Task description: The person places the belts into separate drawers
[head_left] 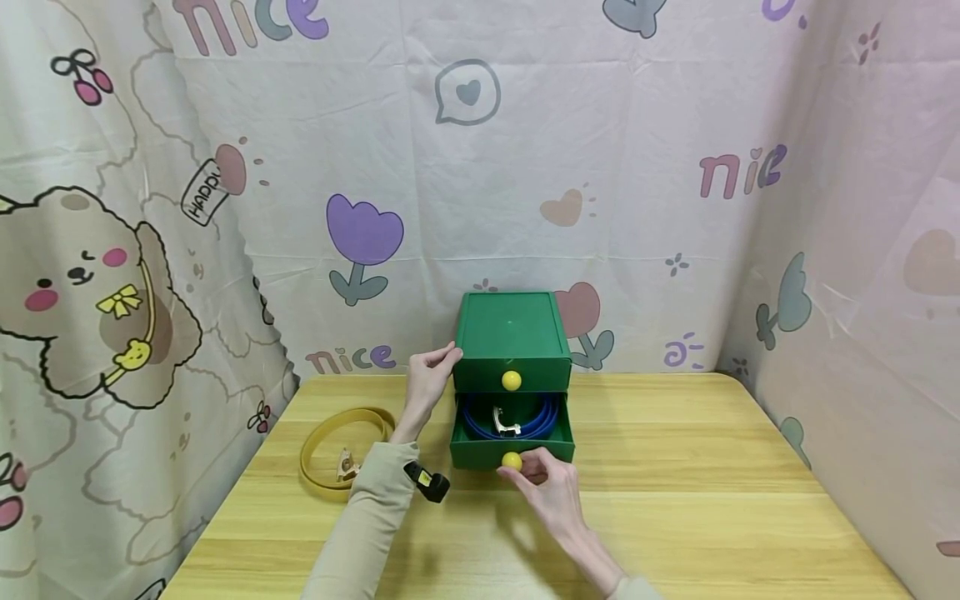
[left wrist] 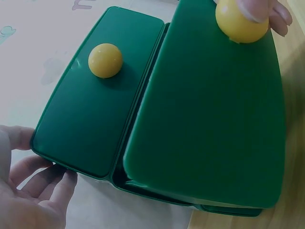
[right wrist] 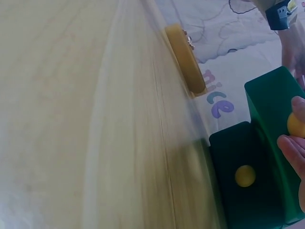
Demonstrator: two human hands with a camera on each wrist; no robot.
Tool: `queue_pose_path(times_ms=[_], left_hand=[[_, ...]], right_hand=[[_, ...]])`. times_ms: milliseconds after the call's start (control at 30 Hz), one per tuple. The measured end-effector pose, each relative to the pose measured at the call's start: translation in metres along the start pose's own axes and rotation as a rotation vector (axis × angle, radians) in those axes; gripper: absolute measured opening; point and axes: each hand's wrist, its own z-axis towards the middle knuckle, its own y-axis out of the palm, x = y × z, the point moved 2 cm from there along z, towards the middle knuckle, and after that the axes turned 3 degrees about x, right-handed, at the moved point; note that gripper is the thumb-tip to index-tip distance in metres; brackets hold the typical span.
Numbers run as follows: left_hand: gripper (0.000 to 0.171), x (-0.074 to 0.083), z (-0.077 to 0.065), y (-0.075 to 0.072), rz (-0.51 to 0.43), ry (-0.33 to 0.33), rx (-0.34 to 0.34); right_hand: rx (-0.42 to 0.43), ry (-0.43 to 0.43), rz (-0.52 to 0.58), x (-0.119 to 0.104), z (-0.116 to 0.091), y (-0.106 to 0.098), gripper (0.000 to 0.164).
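A green two-drawer box [head_left: 512, 325] stands on the table with its lower drawer [head_left: 480, 455] pulled out and its upper drawer [head_left: 480, 375] closed. Inside the lower drawer lies a coiled blue belt [head_left: 551, 417] with a silver buckle. My right hand [head_left: 551, 492] pinches the yellow knob [head_left: 512, 461] of the lower drawer between thumb and fingers. At the upper left front corner of the box, my left hand [head_left: 427, 383] holds the edge; in the left wrist view its fingertips [left wrist: 69, 179] touch the side of the box.
A coiled yellow belt [head_left: 311, 450] with a gold-toned buckle lies on the wooden table [head_left: 675, 517], left of the box. Behind the table hangs a patterned cloth [head_left: 480, 200], with more cloth on both sides. A black device [head_left: 429, 482] is strapped at my left wrist.
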Motion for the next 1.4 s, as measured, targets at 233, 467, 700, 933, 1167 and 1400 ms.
queue_pose_path(times_ms=[233, 467, 700, 933, 1167, 1400], left_hand=[[0.034, -0.001, 0.0, 0.0, 0.0, -0.007, -0.002], [0.034, 0.0, 0.0, 0.0, 0.006, -0.003, -0.001], [0.035, 0.0, 0.001, 0.0, 0.004, -0.007, 0.002], [0.036, -0.001, 0.001, 0.001, -0.003, -0.008, 0.002], [0.037, 0.0, 0.0, 0.0, -0.005, -0.016, -0.003], [0.036, 0.0, -0.001, 0.001, -0.011, -0.017, -0.006]], right_hand=[[0.007, 0.075, 0.004, 0.0, 0.001, 0.001, 0.026], [0.015, 0.129, 0.015, -0.001, 0.002, 0.002, 0.026], [0.036, 0.122, 0.012, 0.002, 0.003, 0.004, 0.025], [0.054, 0.127, 0.02, 0.004, 0.004, 0.006, 0.025], [0.069, 0.157, 0.032, 0.006, 0.005, 0.009, 0.023], [0.076, 0.201, 0.046, 0.008, 0.008, 0.011, 0.023]])
